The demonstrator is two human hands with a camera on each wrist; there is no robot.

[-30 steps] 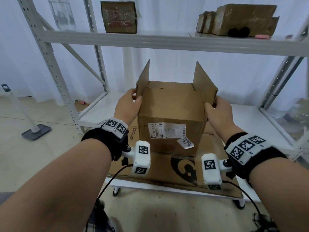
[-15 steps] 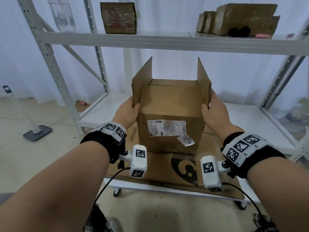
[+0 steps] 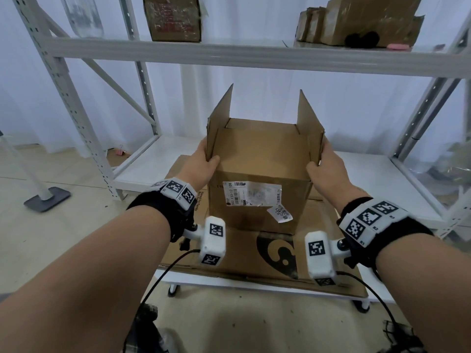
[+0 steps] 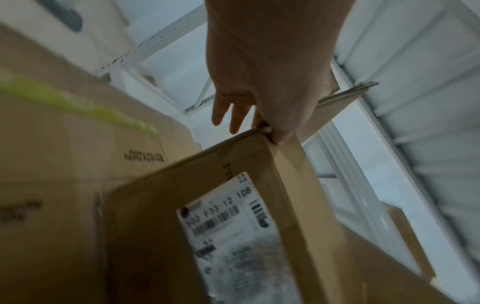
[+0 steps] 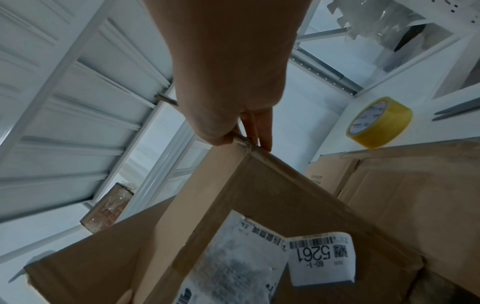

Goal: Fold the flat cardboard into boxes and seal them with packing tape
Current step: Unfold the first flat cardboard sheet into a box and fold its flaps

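Box (image 3: 260,174) sits gripped between left hand (image 3: 201,166) and right hand (image 3: 328,169).

Head view: forward-down, mid-range over box (image 3: 260,174). Wrist views: close beneath each hand, looking upward; all share the box.

**Box upright on the flat sheets**

The box (image 3: 260,174) stands on flat cardboard (image 3: 254,253) on the low shelf (image 3: 382,179). The left hand (image 3: 201,166) sits at its 9 o'clock, the right hand (image 3: 326,169) at 3. The tape roll (image 5: 379,122) lies on the shelf beyond the right hand.
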